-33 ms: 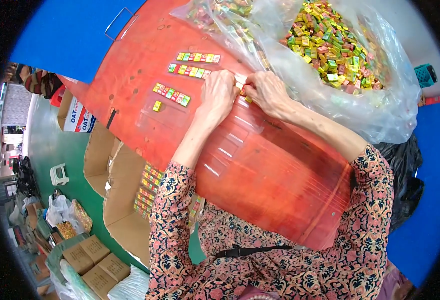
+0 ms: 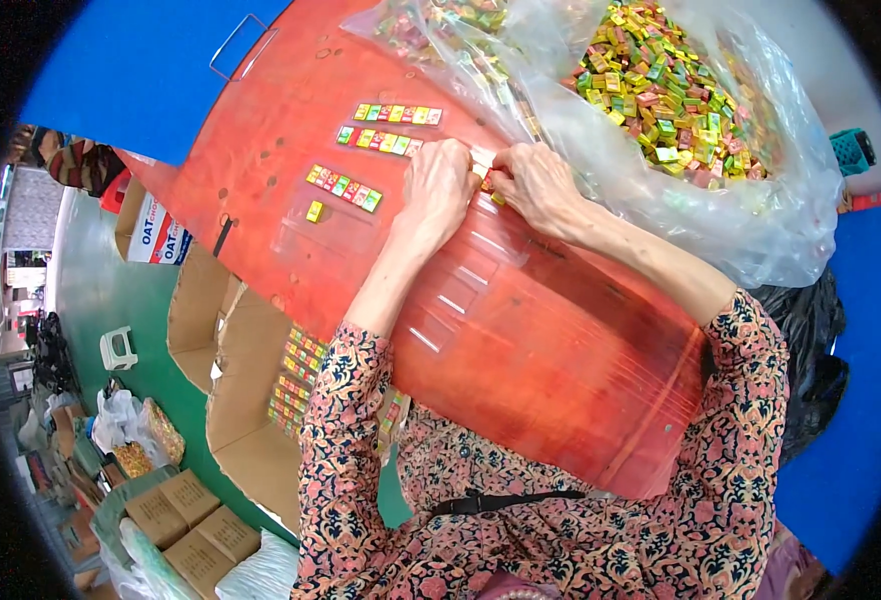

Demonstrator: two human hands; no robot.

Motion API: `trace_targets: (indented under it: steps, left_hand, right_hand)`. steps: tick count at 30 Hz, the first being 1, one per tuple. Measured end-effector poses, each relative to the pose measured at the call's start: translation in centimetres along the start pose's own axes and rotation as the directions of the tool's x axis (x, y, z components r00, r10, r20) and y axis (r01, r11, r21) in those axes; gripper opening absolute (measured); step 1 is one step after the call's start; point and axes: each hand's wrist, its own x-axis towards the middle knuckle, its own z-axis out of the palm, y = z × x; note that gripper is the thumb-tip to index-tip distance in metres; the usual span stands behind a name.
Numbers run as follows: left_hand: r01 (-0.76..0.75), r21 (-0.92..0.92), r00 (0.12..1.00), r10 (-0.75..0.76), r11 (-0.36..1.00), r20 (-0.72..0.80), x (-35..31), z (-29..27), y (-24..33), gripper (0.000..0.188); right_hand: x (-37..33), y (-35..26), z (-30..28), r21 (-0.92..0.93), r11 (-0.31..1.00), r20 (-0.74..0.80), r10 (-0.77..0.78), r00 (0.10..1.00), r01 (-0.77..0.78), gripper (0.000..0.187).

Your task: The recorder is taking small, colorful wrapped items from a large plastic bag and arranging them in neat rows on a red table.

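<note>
My left hand (image 2: 441,185) and my right hand (image 2: 539,182) meet over the far middle of the red table (image 2: 541,370). The fingers of both are closed in a pinch on a strip of small wrapped candies (image 2: 498,199), mostly hidden by my fingertips. Left of my left hand lie filled clear packs: a pack (image 2: 398,115) farthest away, a second (image 2: 379,141) just nearer, and a slanted one (image 2: 344,188). One loose yellow candy (image 2: 315,212) rests on the tabletop. Clear plastic trays (image 2: 446,305) lie flat below my hands.
A large clear bag (image 2: 761,230) heaped with wrapped candies (image 2: 661,100) stands at the far right. Beside the table's left edge, an open cardboard box (image 2: 246,420) holds rows of packs (image 2: 296,380). A white stool (image 2: 118,349) and closed cartons (image 2: 196,545) are farther left.
</note>
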Motion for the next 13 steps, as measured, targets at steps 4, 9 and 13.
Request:
trace_targets:
  steps: [4,9,13]
  left_hand:
    - [0.020,-0.024,0.999,-0.019,1.000,0.029,-0.06,-0.09,0.10,0.012]
    - [0.016,-0.010,0.999,-0.016,1.000,0.039,0.05,-0.14,0.11,0.012]
    - [0.068,-0.033,0.995,-0.066,0.997,0.073,0.17,-0.19,0.40,0.013]
  right_hand:
    - [-0.13,-0.11,0.40,-0.078,0.997,-0.022,0.004,1.000,-0.006,0.020]
    - [-0.65,0.34,0.76,-0.117,0.989,-0.045,-0.096,0.994,0.090,0.014]
    - [-0.77,0.44,0.87,-0.171,0.980,-0.026,-0.108,0.994,0.102,0.012]
